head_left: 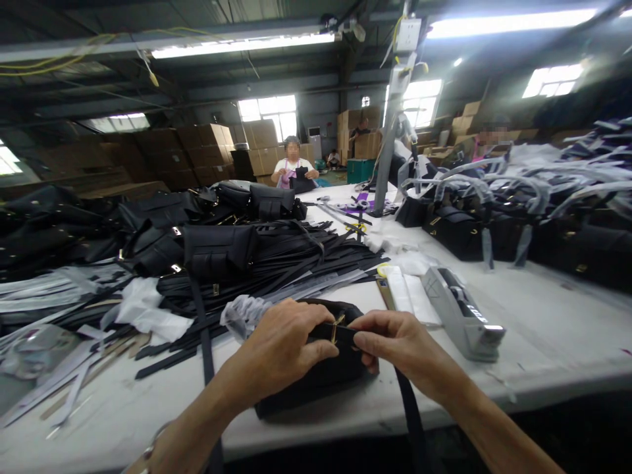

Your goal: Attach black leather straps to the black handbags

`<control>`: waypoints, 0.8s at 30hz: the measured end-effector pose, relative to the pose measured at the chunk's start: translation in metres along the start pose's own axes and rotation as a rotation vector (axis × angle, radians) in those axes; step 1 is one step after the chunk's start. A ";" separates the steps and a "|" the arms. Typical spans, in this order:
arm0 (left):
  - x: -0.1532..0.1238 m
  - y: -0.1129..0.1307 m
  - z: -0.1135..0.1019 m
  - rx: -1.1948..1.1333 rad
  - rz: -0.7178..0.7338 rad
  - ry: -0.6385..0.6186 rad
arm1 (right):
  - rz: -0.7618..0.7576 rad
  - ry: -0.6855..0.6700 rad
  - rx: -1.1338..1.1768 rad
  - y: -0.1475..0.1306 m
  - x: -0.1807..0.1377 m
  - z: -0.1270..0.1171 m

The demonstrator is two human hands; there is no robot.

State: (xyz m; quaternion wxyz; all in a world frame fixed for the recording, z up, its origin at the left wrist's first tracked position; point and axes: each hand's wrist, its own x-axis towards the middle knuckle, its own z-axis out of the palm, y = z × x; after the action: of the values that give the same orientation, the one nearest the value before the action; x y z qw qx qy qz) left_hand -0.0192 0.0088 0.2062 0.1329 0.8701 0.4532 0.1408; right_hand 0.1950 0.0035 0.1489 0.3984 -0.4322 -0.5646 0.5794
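A black handbag lies on the white table in front of me, partly covered by my hands. Near its top a gold buckle shows, with a black strap passing through it. My left hand is closed, its thumb and index finger pinching the strap on the left side of the buckle. On the other side, my right hand pinches the same strap between thumb and fingertips. A long dark strap hangs over the table's front edge beneath my right wrist.
A grey tape dispenser stands right of the bag. Black straps and finished-looking black bags are heaped at the left. Bags with wrapped handles crowd the right. A metal post rises mid-table; a person works beyond.
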 end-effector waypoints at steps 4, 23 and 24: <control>0.001 0.001 0.003 0.010 -0.023 0.043 | -0.190 0.238 -0.336 0.004 -0.002 0.006; -0.002 0.001 -0.001 0.112 0.003 0.065 | 0.071 -0.037 -0.006 -0.005 0.000 0.006; -0.002 0.000 -0.001 0.119 -0.005 0.064 | 0.097 -0.025 0.013 -0.001 0.001 0.008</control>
State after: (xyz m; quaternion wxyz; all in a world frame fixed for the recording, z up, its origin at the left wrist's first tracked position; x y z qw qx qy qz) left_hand -0.0203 0.0075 0.2069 0.0669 0.8704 0.4670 0.1410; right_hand 0.1872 0.0025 0.1499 0.3655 -0.4491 -0.5440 0.6072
